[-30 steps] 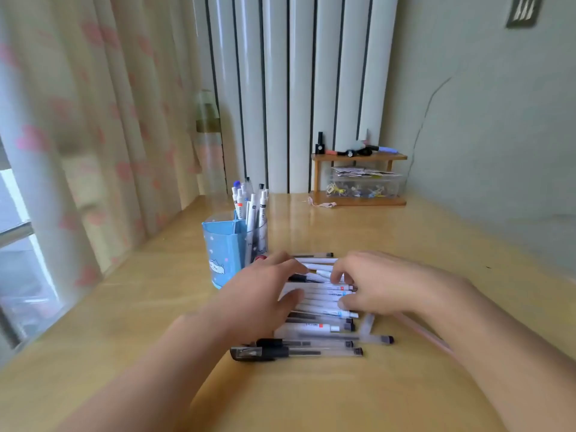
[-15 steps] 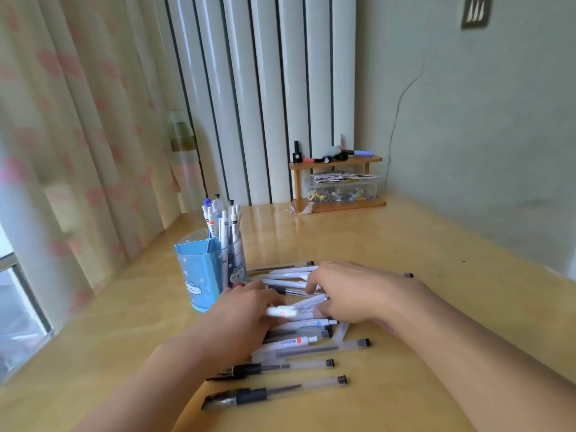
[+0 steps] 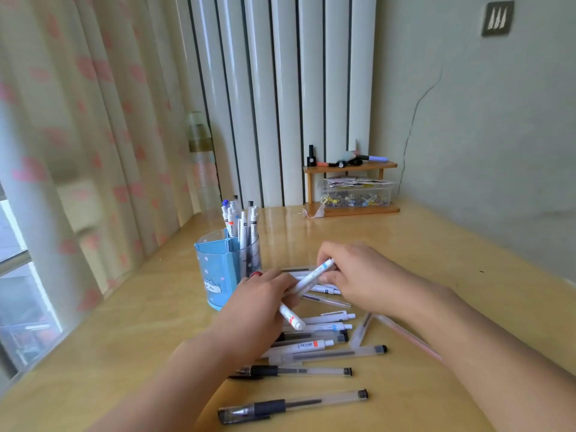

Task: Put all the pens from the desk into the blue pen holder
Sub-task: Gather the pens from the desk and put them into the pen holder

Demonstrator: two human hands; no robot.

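Both hands lift white pens off the tabletop (image 3: 436, 275) pile, the left hand (image 3: 258, 300) gripping one, the right hand (image 3: 352, 272) pinching another, bound for the blue pen holder (image 3: 218, 269) beside them.

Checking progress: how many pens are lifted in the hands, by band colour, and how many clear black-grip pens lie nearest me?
White pen with blue band, pinched by the right hand: 1
White pen with red band, in the left hand: 1
Clear pens with black grips, on the desk: 2
Total: 4
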